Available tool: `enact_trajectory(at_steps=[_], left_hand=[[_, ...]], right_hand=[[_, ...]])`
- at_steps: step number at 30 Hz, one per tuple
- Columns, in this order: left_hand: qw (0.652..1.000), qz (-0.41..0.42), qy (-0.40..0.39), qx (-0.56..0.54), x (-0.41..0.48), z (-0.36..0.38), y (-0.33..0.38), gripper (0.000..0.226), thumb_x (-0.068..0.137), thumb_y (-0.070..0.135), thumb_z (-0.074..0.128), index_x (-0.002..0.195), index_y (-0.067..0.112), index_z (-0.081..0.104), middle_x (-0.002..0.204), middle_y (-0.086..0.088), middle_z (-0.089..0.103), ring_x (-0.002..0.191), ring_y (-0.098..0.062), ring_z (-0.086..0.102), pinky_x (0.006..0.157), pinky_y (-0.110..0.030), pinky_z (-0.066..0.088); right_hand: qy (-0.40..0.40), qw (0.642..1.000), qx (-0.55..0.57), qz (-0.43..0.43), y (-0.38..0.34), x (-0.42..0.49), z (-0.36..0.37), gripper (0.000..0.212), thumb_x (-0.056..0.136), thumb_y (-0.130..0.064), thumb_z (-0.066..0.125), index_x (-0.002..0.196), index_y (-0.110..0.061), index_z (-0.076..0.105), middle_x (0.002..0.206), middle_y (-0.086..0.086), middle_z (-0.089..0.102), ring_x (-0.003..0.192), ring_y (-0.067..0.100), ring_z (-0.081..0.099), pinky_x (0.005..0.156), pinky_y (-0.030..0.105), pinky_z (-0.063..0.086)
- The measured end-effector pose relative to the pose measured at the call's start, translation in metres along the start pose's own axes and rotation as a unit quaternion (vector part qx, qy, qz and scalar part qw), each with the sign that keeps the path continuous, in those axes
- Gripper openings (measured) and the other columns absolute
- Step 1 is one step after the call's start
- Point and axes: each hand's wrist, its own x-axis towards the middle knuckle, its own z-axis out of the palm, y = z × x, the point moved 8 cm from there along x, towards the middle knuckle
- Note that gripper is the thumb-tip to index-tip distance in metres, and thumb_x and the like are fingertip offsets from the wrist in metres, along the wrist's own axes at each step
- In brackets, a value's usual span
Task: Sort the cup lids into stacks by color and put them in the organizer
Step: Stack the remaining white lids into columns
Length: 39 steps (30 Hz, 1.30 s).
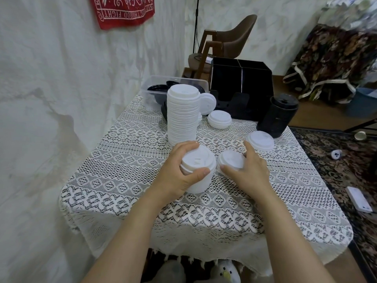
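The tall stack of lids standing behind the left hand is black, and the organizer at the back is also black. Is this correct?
Not quite. The head view shows that the tall stack of lids behind the left hand is white, not black. The organizer at the back is indeed black.

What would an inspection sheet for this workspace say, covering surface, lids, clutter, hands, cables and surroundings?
Surface: lace-covered table.
Job's things: tall white lid stack, black lid stack, loose white lids, black organizer at the back.
Clutter: clear bin holding black lids.
Hands: left hand grips a short white stack; right hand holds a low white pile.
Cables: thin dark line behind the brown chair, pole or cord, cannot tell.
Surroundings: red wall cloth, patterned rug.
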Motion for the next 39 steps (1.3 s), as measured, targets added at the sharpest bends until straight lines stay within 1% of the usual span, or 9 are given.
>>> enact_trajectory(at_steps=[7, 12, 14, 17, 21, 24, 29, 33, 39], left_hand=[[1.000, -0.004, -0.004, 0.001, 0.000, 0.000, 0.001, 0.066, 0.064, 0.045, 0.071, 0.125, 0.034, 0.048, 0.130, 0.030, 0.038, 0.117, 0.020, 0.034, 0.092, 0.002, 0.031], [1.000, -0.017, -0.016, -0.005, -0.002, 0.000, 0.000, 0.068, 0.066, 0.043, 0.073, 0.128, 0.036, 0.046, 0.134, 0.029, 0.037, 0.123, 0.008, 0.038, 0.099, -0.010, 0.036], [0.999, -0.021, -0.024, -0.011, -0.003, 0.001, -0.001, 0.069, 0.069, 0.043, 0.077, 0.130, 0.036, 0.046, 0.134, 0.028, 0.037, 0.125, 0.001, 0.040, 0.102, -0.020, 0.041], [0.999, -0.027, -0.024, -0.019, -0.004, 0.001, -0.001, 0.073, 0.068, 0.042, 0.078, 0.133, 0.034, 0.045, 0.132, 0.022, 0.038, 0.122, -0.004, 0.044, 0.104, -0.032, 0.045], [0.998, -0.029, -0.023, -0.049, -0.004, 0.001, -0.004, 0.085, 0.069, 0.038, 0.083, 0.140, 0.036, 0.037, 0.135, 0.011, 0.045, 0.121, -0.005, 0.050, 0.099, -0.029, 0.048], [0.996, -0.036, -0.019, -0.076, -0.003, 0.000, -0.007, 0.095, 0.068, 0.033, 0.086, 0.145, 0.033, 0.030, 0.132, 0.011, 0.052, 0.119, -0.004, 0.054, 0.097, -0.028, 0.050], [0.996, -0.056, -0.015, -0.073, -0.001, -0.003, -0.015, 0.118, 0.051, 0.048, 0.090, 0.148, 0.036, 0.024, 0.136, 0.013, 0.050, 0.123, -0.004, 0.052, 0.102, -0.033, 0.048], [0.996, -0.065, -0.012, -0.059, -0.002, -0.005, -0.017, 0.120, 0.048, 0.046, 0.088, 0.148, 0.038, 0.022, 0.136, 0.015, 0.047, 0.123, -0.001, 0.050, 0.103, -0.033, 0.047], [0.996, -0.067, -0.015, -0.051, -0.002, -0.004, -0.016, 0.118, 0.049, 0.043, 0.089, 0.147, 0.040, 0.024, 0.138, 0.014, 0.045, 0.124, -0.005, 0.049, 0.104, -0.035, 0.046]], right_hand=[[0.003, 0.985, 0.154, -0.073, -0.013, -0.001, -0.013, 0.096, 0.071, -0.013, 0.077, 0.148, -0.033, 0.024, 0.135, -0.004, 0.041, 0.129, 0.020, 0.039, 0.109, 0.044, 0.036], [0.003, 0.963, 0.220, -0.154, -0.041, -0.011, -0.029, 0.088, 0.072, -0.008, 0.077, 0.144, -0.031, 0.033, 0.130, -0.018, 0.045, 0.116, -0.009, 0.046, 0.094, 0.009, 0.036], [0.000, 0.958, 0.222, -0.179, -0.051, -0.014, -0.031, 0.084, 0.074, -0.004, 0.076, 0.143, -0.029, 0.036, 0.132, -0.016, 0.047, 0.119, -0.011, 0.044, 0.093, 0.002, 0.036], [-0.030, 0.951, 0.224, -0.209, -0.067, -0.021, -0.029, 0.076, 0.068, -0.021, 0.073, 0.137, -0.036, 0.043, 0.136, -0.012, 0.047, 0.124, -0.004, 0.045, 0.099, 0.009, 0.038], [-0.077, 0.946, 0.208, -0.235, -0.085, -0.030, -0.019, 0.065, 0.068, -0.023, 0.068, 0.128, -0.041, 0.051, 0.131, -0.024, 0.048, 0.123, -0.009, 0.043, 0.096, 0.005, 0.034], [-0.115, 0.945, 0.191, -0.238, -0.091, -0.033, -0.008, 0.061, 0.066, -0.029, 0.067, 0.125, -0.041, 0.056, 0.134, -0.020, 0.045, 0.127, -0.008, 0.038, 0.103, 0.010, 0.030], [-0.156, 0.950, 0.156, -0.219, -0.091, -0.033, 0.008, 0.063, 0.064, -0.030, 0.066, 0.127, -0.036, 0.060, 0.137, -0.021, 0.041, 0.125, -0.012, 0.036, 0.094, -0.004, 0.024], [-0.184, 0.949, 0.159, -0.203, -0.087, -0.033, 0.017, 0.067, 0.067, -0.032, 0.065, 0.133, -0.032, 0.058, 0.138, -0.021, 0.041, 0.127, -0.007, 0.038, 0.098, 0.004, 0.029], [-0.209, 0.942, 0.178, -0.195, -0.086, -0.035, 0.023, 0.062, 0.070, -0.028, 0.066, 0.132, -0.031, 0.059, 0.138, -0.019, 0.042, 0.125, -0.008, 0.039, 0.093, -0.002, 0.031]])
